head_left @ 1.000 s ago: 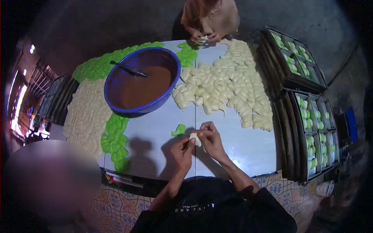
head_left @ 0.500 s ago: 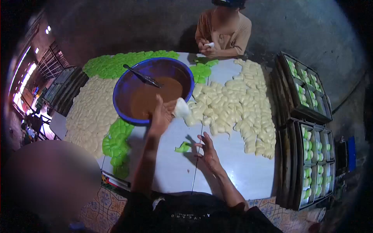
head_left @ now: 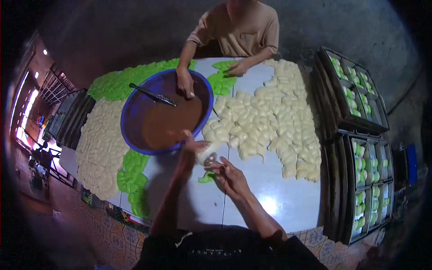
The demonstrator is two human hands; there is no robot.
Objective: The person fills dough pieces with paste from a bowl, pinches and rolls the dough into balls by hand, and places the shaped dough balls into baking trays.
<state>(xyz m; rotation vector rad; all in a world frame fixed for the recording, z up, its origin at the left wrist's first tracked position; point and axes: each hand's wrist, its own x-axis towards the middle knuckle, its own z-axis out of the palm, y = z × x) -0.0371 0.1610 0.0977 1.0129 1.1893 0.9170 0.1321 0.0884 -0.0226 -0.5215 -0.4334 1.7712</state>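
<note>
My left hand [head_left: 193,145] holds a flattened piece of white dough [head_left: 203,153] just in front of the basin, with a shiny brownish patch on its near side. Meeting the dough's near edge are the fingertips of my right hand [head_left: 231,180], their fingers bent and drawn together. Below them a small scrap of green dough [head_left: 206,177] lies on the white table [head_left: 247,202]. The blue basin [head_left: 127,135] contains brown filling [head_left: 166,126] and a dark spoon-like utensil [head_left: 153,93] resting on its far side.
Pale dough pieces [head_left: 288,117] cover the table's right side, others [head_left: 101,148] its left. Green dough [head_left: 132,180] lies at near left and far left. Stacked trays [head_left: 366,189] hold green-and-white pieces at right. Opposite, a co-worker [head_left: 243,31] has one hand [head_left: 185,83] in the basin.
My right hand has moved left and up to the dough, and my left hand has turned. The co-worker has leaned in, one hand into the basin, the other to the green dough.
</note>
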